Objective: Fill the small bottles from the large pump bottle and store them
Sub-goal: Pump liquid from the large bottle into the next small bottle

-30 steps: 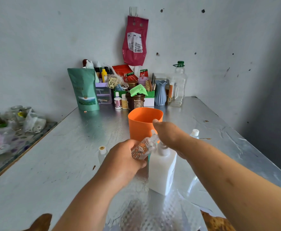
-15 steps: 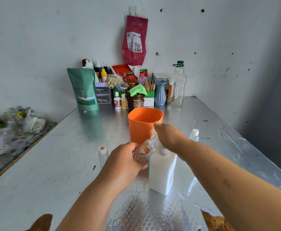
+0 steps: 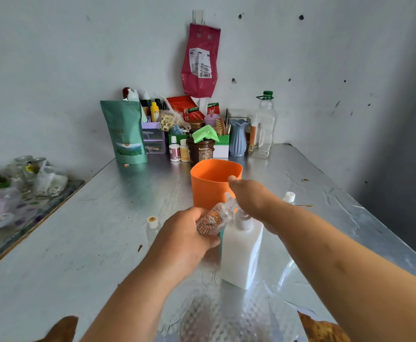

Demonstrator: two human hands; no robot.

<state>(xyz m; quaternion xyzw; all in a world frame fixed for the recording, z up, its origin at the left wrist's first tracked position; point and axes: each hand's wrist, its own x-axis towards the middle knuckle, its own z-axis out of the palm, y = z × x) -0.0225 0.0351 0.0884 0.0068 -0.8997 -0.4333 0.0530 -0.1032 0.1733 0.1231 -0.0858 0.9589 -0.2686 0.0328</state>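
- Two hands split the job: the left hand point(image 3: 184, 233) grips the sticker bottle point(image 3: 213, 219), tilted so its mouth points at one o'clock, up toward the spout.
- On top of the large pump bottle point(image 3: 241, 253) lies the right hand point(image 3: 251, 198), thumb stretched out, likely to press; its fingers are hidden, so I cannot tell whether they curl.
- At the pump bottle's twelve o'clock, the orange cup point(image 3: 212, 186) stands close, probably to store filled bottles.
- One capped small bottle point(image 3: 152, 225) waits at nine o'clock, and another small bottle point(image 3: 288, 196) at two o'clock, both on the table point(image 3: 78, 243).
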